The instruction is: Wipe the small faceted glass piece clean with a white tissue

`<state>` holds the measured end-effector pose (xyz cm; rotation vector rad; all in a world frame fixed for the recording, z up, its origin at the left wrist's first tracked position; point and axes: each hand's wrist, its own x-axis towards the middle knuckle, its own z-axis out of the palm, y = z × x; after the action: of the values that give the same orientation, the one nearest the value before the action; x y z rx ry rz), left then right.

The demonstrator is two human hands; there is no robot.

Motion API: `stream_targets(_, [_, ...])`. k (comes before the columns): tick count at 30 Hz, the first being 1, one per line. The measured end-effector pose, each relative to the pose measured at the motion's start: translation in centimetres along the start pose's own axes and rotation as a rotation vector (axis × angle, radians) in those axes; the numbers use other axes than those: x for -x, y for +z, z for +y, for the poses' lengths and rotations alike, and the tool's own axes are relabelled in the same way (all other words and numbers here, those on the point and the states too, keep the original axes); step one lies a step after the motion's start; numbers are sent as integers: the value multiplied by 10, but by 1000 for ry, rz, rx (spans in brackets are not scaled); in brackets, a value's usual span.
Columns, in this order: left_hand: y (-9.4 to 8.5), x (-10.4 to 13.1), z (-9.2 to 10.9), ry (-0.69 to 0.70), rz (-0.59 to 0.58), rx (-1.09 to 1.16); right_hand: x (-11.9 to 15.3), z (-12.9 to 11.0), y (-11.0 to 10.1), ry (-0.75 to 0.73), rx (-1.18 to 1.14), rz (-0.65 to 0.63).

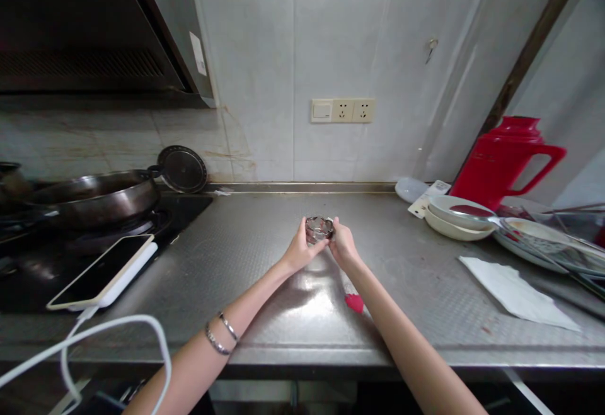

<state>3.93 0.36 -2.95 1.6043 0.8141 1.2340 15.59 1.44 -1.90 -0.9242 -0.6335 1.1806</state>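
Observation:
Between my two hands, above the metal counter [265,251], is a small round glass-like object [319,230] with a dark, shiny rim. My left hand [300,248] grips its left side and lower edge, fingers closed round it. On the right side, my right hand [343,244] pinches the same object between thumb and fingers. A small red item [354,303] lies on the counter beside my right forearm, which partly hides it. What the object contains is too small to make out.
On the left, a phone [104,273] with a white cable lies by the stove, where a steel pan [94,198] stands. To the right are stacked bowls [456,229], a white napkin [517,292], a red thermos [501,166] and plates with utensils. Wall sockets [353,111] face me.

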Motion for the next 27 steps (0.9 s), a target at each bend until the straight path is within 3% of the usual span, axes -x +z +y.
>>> stream_targets(3, [-4, -1, 3, 7, -148, 91, -6, -6, -4, 21, 2, 18])
stream_targets(11, [-2, -3, -7, 6, -103, 135, 6, -14, 2, 123, -12, -76])
stream_targets(15, [2, -2, -5, 35, 56, -22, 7, -10, 5, 35, -57, -25])
stream_targets(20, [3, -1, 8, 38, 266, -215, 5, 4, 3, -114, 48, -66])
stream_targets(24, [5, 0, 12, 46, 329, -223, 2, 13, -1, -177, 167, -61])
stream_targets(27, [5, 1, 8, 27, 276, -168, -3, 15, -4, -151, 153, -50])
